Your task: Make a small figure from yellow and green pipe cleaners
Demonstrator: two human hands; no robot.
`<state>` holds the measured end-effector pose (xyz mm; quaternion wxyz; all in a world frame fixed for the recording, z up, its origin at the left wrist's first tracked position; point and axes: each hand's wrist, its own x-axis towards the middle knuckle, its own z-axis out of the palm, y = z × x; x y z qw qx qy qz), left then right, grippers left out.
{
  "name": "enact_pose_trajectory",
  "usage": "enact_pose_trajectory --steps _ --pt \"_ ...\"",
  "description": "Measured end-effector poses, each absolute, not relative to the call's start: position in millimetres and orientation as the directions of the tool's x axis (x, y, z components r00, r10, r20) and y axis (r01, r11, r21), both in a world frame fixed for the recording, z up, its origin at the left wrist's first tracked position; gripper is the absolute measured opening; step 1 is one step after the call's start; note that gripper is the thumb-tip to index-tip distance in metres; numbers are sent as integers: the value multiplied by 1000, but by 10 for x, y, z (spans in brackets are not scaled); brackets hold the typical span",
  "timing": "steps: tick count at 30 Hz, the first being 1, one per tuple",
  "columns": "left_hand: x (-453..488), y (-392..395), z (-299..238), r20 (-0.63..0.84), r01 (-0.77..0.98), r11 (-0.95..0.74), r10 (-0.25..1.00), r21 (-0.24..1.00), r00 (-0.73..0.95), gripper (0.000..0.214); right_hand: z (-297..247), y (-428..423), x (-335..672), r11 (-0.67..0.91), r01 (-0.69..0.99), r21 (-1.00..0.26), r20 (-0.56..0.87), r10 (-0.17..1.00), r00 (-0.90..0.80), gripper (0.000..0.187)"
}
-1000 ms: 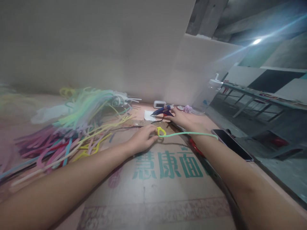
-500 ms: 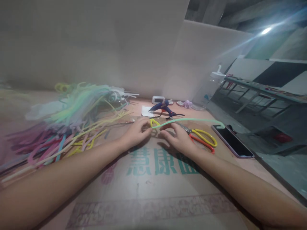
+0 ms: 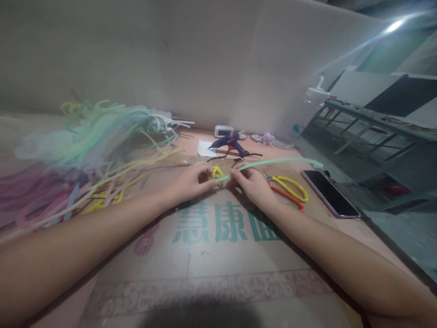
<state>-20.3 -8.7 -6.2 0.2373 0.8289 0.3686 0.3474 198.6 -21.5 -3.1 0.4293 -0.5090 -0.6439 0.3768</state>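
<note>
Between my hands is a small bent yellow pipe cleaner (image 3: 217, 171), with a long mint-green pipe cleaner (image 3: 283, 161) joining it from the right. My left hand (image 3: 196, 178) is closed around the yellow piece and the near end of the green one. Thumb and fingers of my right hand (image 3: 251, 180) pinch the green pipe cleaner a short way along. Its free end runs off to the right above the scissors (image 3: 288, 189), which have one yellow and one orange handle. Whether the two pieces are twisted together I cannot tell.
A heap of coloured pipe cleaners (image 3: 102, 132) lies at left, partly blurred. At the back are a blue glue gun (image 3: 228, 143), white card (image 3: 205, 148) and small white device (image 3: 223, 131). A phone (image 3: 331, 193) and clear bottle (image 3: 300, 116) are at right. Printed cardboard (image 3: 218, 255) covers the table.
My right hand has closed on the green pipe cleaner, where its fingers were apart before. The green strand's hooked far end now looks straighter. The whole view has shifted slightly.
</note>
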Motion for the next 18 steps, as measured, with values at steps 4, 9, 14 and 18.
enact_pose_trajectory --steps 4,9,14,18 --pt "-209 -91 -72 359 405 -582 786 705 503 23 -36 -250 1976 223 339 -914 191 974 -125 27" --pt "-203 -69 -123 340 333 -535 801 776 492 26 -31 -248 1980 203 353 -913 173 978 -115 27" --pt "-213 -55 -153 273 272 -431 841 860 468 29 -55 -232 1981 217 363 -906 168 973 -161 28" --pt "-219 -77 -135 251 271 -407 848 873 467 32 -49 -226 1974 219 373 -902 162 971 -177 27"
